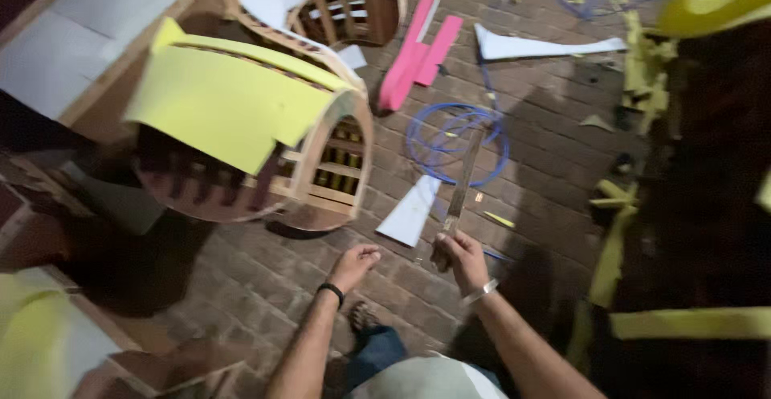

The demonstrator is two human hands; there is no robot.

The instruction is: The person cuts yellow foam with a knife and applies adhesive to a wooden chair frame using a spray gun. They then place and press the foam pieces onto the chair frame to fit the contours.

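Low over brick, a saw held

Firmly, a saw (463,181) is gripped by the right hand (458,256), blade pointing away over the brick floor (554,126). The left hand (355,261) is loosely curled, holding nothing, near a white scrap (409,211). Beyond lie a blue cable (450,138) and a yellow-covered wooden frame (265,126).

1. The long flat blade (463,181) is a narrow metal strip, dull grey-brown, held by its near end in the right hand (459,259), which is closed around it
2. It points up and away from the person, tilted slightly right, above the brick floor (554,126)
3. Its far end lies over the coil of blue cord (426,138); a white paper wedge (410,211) lies just beside it on the left
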